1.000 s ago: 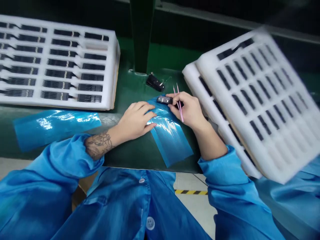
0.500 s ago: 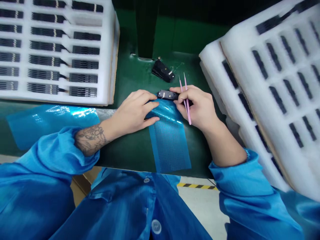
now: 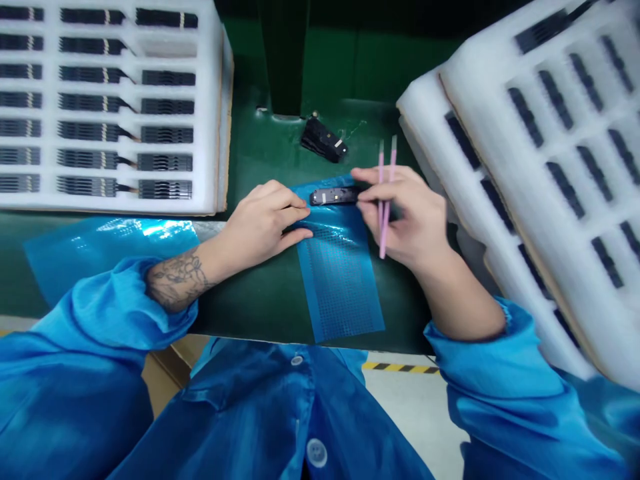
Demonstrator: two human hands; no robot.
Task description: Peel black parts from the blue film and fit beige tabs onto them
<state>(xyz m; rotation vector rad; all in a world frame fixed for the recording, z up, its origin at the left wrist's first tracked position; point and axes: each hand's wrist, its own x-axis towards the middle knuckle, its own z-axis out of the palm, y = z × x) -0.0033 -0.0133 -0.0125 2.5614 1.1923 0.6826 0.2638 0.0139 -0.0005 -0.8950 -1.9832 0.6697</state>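
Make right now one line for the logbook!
left hand: on blue sheet | right hand: holding pink tweezers, by black part | foam trays: both sides

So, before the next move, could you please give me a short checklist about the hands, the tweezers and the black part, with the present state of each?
1. Black part over the blue sheet, near its far end: ok.
2. Left hand steadying position, fingertips at the sheet's left edge: ok.
3. Tweezers held in the right hand: ok.
4. Tweezer tips apart and pointing away from the wearer: ok.
5. Right fingertips in contact with the part's right end: cannot tell; the hand is blurred there.
6. Loose black pieces apart from the working part: ok, they lie beyond it.
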